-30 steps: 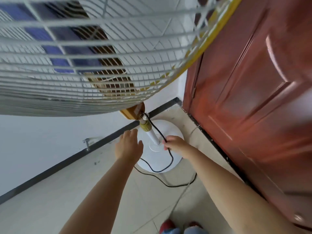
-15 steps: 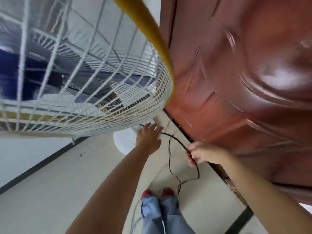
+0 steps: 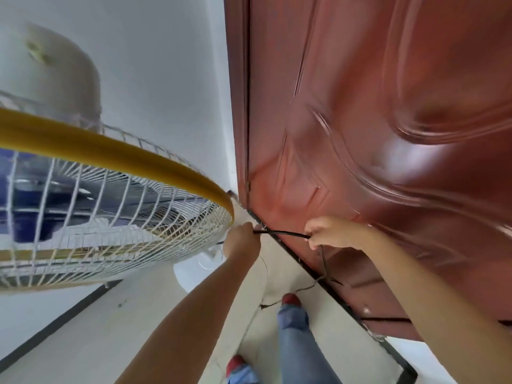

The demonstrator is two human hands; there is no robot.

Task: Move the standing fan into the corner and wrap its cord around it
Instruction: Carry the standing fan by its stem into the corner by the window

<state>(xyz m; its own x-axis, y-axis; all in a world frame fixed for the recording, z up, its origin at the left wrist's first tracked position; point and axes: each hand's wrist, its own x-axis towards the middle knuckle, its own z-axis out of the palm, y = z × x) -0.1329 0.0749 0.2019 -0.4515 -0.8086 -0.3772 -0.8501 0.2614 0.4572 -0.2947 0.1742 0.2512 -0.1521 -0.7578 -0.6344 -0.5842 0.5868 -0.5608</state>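
Now fan (image 3: 116,217) in corner by door (image 3: 374,134). Cord (image 3: 282,233) taut between hands: right hand (image 3: 329,232) fingers clamped on it, left hand (image 3: 242,239) pinning other end near pole, grip hidden, likely keeping wrap tight.

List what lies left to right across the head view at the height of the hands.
Fan guard → left hand → black cord stretched between the hands → right hand → red-brown door.
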